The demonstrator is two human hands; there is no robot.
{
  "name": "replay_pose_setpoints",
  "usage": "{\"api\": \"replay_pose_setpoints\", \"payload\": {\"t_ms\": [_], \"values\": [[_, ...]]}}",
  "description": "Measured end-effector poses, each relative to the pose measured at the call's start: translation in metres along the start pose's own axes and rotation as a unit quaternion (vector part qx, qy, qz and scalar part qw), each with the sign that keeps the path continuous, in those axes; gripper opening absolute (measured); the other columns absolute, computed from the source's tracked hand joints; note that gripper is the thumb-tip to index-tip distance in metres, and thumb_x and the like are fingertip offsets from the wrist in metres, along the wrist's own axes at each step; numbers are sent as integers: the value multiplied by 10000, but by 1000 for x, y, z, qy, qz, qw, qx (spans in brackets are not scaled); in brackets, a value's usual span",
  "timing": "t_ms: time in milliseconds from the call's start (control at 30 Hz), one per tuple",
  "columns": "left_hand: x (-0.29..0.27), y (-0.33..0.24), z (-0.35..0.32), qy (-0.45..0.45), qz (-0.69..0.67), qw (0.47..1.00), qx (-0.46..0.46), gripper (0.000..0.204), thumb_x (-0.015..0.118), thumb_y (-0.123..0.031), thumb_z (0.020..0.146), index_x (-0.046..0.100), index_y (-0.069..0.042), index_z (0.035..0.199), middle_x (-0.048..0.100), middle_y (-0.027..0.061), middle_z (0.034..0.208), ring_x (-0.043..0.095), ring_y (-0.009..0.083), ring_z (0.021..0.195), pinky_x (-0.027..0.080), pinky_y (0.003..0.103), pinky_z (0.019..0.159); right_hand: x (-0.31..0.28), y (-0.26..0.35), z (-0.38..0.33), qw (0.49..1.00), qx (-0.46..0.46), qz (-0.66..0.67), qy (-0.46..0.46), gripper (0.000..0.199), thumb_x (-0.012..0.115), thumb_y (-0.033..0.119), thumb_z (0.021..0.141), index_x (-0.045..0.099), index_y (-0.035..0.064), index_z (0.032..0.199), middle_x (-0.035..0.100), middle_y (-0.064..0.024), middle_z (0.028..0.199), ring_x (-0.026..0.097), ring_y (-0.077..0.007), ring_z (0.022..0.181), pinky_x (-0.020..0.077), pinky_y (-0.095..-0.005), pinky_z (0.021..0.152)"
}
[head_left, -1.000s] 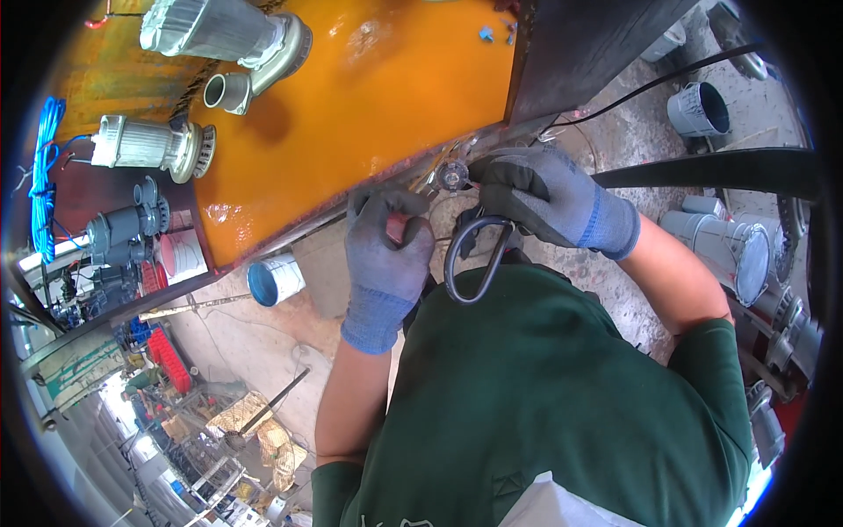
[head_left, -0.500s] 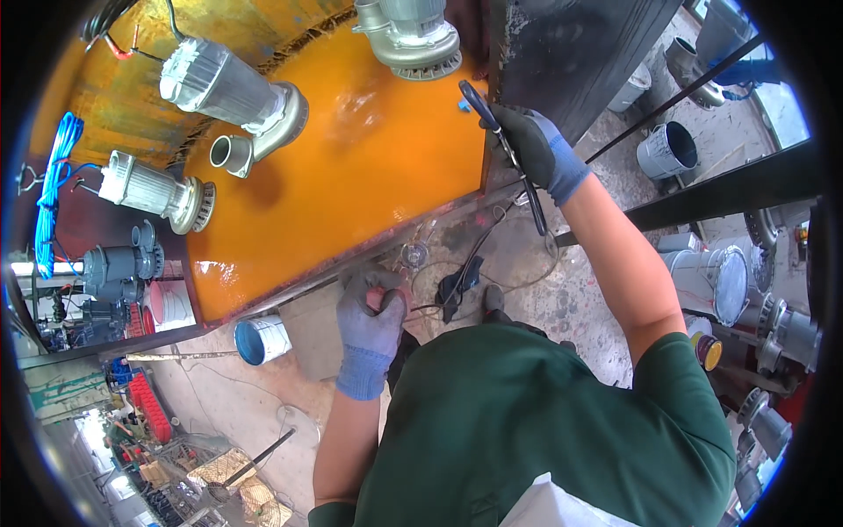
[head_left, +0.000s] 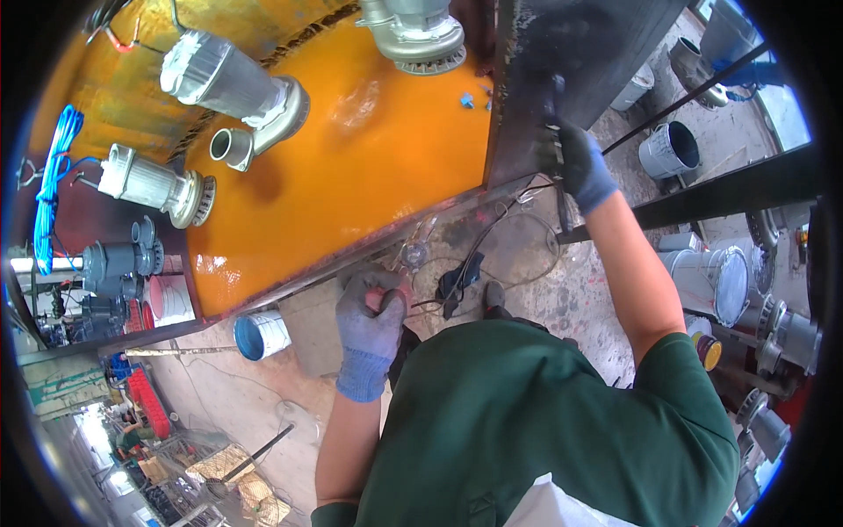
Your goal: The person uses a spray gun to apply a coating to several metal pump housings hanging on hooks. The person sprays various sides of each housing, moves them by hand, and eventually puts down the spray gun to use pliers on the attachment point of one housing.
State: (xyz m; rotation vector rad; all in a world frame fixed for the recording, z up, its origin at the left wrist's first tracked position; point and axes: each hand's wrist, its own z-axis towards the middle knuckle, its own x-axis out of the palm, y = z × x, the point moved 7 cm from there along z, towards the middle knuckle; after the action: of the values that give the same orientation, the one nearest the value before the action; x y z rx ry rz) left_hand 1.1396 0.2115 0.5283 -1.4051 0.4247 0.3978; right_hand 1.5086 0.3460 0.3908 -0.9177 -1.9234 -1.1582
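Note:
My left hand, in a grey-blue knit glove, is closed around a reddish object in front of the orange-painted surface. A dark cord passes close to the object; its exact kind is hidden by my fingers. My right hand, gloved in black and blue, is closed on a long black tool. The tool stands lengthwise in the fist before the dark metal panel, and its upper part blends into that panel. Small blue pieces lie near the orange surface's right corner.
Silver pumps hang above the orange surface, with another pump on the left. A bucket with blue inside stands on the floor. Cables loop near my feet. A dark beam crosses at right, beside a bucket.
My right hand has moved right with the black tool, from the orange surface's corner to the dark panel. Small blue pieces at that corner show more fully. My left hand has stayed in place.

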Motion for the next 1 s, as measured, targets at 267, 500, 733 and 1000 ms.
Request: {"api": "replay_pose_setpoints", "payload": {"t_ms": [267, 500, 733, 1000], "values": [[9, 1, 3, 5, 76, 997, 23, 182, 681, 62, 754, 701, -28, 912, 691, 113, 997, 621, 271, 1040, 507, 391, 934, 105, -54, -118, 770, -21, -637, 33, 269, 646, 231, 1008, 693, 4, 1144, 726, -95, 865, 726, -219, 781, 567, -329, 728], [13, -28, 4, 2, 89, 994, 58, 197, 697, 60, 756, 710, -60, 912, 683, 113, 1005, 608, 302, 1053, 502, 405, 944, 171, -104, -138, 623, -218, -715, 230, 282, 692, 184, 926, 707, -5, 1134, 675, -212, 1137, 675, -417, 1039, 561, -467, 881], [9, -31, 2, 5, 102, 993, 61, 215, 718, 63, 744, 707, -56, 923, 674, 116, 1030, 597, 305, 1072, 500, 410, 949, 179, -110, -135, 620, -225, -717, 227, 250, 682, 183, 955, 726, -9, 1108, 687, -217, 1152, 680, -431, 1027, 559, -474, 878], [8, -28, 0, 13, 101, 992, 75, 225, 708, 75, 748, 699, -54, 933, 659, 119, 1019, 591, 311, 1063, 497, 414, 946, 183, -108, -137, 622, -239, -708, 235, 260, 678, 173, 967, 710, -31, 1124, 682, -234, 1181, 673, -435, 1051, 553, -460, 886]]}}
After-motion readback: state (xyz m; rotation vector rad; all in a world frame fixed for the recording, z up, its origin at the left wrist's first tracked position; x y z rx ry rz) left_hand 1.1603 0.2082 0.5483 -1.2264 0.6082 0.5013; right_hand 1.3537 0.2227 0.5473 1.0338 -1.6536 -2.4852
